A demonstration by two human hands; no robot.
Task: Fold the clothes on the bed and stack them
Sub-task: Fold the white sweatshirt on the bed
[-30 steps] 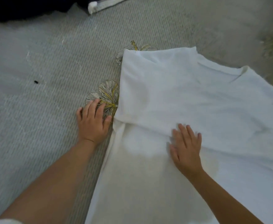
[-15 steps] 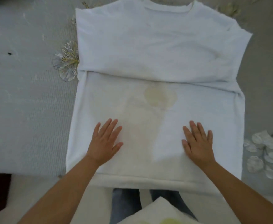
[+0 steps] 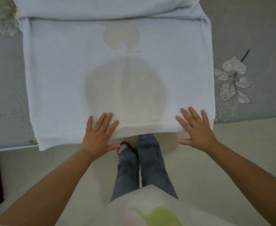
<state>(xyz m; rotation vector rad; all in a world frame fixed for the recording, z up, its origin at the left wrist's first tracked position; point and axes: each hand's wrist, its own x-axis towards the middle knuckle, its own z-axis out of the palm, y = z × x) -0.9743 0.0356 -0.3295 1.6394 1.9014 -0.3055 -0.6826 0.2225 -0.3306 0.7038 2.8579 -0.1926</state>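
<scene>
Obs.: white shirt (image 3: 117,75) lies flat, face down, on the grey bed cover (image 3: 3,95), body toward you. Its upper part is already turned over into a horizontal fold near the top of the view. A faint print shows through the cloth at centre. The hem (image 3: 142,126) overhangs the bed edge above your legs (image 3: 143,160).

Hands: your left hand (image 3: 98,136) has its fingers straight and spread, fingertips lying on the hem left of centre, thumb out below the cloth edge. Your right hand (image 3: 197,129) is likewise flat and splayed, fingers on the hem near the right corner. Neither hand pinches or curls round anything; both only press.

Handling, judged: thin knit, light, fully limp. It will not hold a shape when lifted and will sag between any 2 hold points. The print showing through suggests a single soft layer here, so expect it to drag and wrinkle against the textured cover rather than slide cleanly. Not fragile.

Where to hold: take the hem at 2 points, roughly where your hands sit now, thumb under and fingers on top, spaced wide enough that the middle does not droop. Carry the hem up toward the existing fold and lay it down level.

Risk: the left side of the hem hangs lower than the right; even it first or the fold goes crooked.

No stack of folded clothes is in view; 1 embroidered leaf spray (image 3: 232,79) sits right of the shirt.
</scene>
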